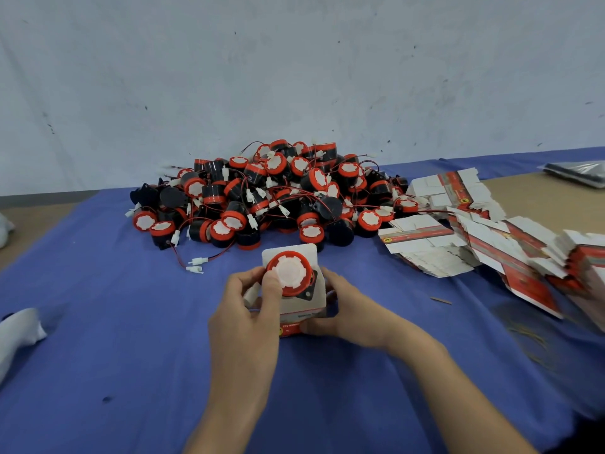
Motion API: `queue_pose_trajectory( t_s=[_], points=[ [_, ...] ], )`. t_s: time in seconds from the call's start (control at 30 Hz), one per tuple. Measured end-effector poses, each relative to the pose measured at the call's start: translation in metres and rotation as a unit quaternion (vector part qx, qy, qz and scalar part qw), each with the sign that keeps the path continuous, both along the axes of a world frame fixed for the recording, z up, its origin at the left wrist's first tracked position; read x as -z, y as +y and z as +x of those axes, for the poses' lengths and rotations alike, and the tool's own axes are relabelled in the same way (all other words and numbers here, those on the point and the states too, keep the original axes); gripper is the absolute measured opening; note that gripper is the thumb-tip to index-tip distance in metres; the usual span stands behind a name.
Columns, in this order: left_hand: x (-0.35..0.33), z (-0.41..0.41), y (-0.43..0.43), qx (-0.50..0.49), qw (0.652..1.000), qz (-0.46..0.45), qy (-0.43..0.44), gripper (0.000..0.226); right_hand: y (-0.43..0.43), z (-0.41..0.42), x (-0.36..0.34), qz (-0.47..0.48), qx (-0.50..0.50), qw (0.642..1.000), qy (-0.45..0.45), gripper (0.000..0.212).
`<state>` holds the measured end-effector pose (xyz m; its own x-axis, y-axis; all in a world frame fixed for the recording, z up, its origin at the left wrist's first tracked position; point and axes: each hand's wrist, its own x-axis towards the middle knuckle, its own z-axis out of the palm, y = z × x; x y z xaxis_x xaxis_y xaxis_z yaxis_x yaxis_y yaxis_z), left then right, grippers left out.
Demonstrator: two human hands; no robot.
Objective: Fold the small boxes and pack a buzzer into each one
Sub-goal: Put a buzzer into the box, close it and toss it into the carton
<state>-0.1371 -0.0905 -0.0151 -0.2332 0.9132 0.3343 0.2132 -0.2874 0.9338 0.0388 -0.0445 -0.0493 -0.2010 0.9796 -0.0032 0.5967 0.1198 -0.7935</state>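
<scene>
1. The fingers (273,285) of the left hand (245,309) are pinching the round black plastic buzzer (291,273) with the red rim and white face. The thumb is pressing on that face.
2. The fingers of the right hand (353,312) are curling round the small white-and-red cardboard box (302,306), gripping it from the right and from below.
3. The buzzer is sitting in the open mouth of the box, only partly in. The top flap is standing open behind it.
4. Status, as judged: this box is erected. Seating the buzzer and closing the flap are remaining.
5. Beyond the hands, a large pile of loose red-and-black buzzers (262,194) is lying on the blue cloth-covered surface (131,355). Stacks of flat printed cardboard box blanks (458,224) are lying to its right. No finished box is showing, so most of the task appears to be outstanding.
</scene>
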Motion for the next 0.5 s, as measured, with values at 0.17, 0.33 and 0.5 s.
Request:
queue_pose_trajectory(
  t_s=[0.17, 0.33, 0.5],
  points=[
    [0.004, 0.000, 0.000, -0.008, 1.000, -0.003, 0.018, 0.013, -0.002, -0.004, 0.000, 0.048, 0.036, 0.998, -0.032, 0.071],
    [0.010, 0.002, 0.003, -0.020, 0.997, -0.023, 0.067, 0.018, -0.004, -0.010, 0.001, 0.119, 0.054, 0.990, -0.056, 0.071],
    [0.013, 0.002, 0.007, -0.032, 0.991, -0.033, 0.124, 0.026, -0.008, -0.018, 0.001, 0.149, 0.045, 0.985, -0.075, 0.069]
  ],
)
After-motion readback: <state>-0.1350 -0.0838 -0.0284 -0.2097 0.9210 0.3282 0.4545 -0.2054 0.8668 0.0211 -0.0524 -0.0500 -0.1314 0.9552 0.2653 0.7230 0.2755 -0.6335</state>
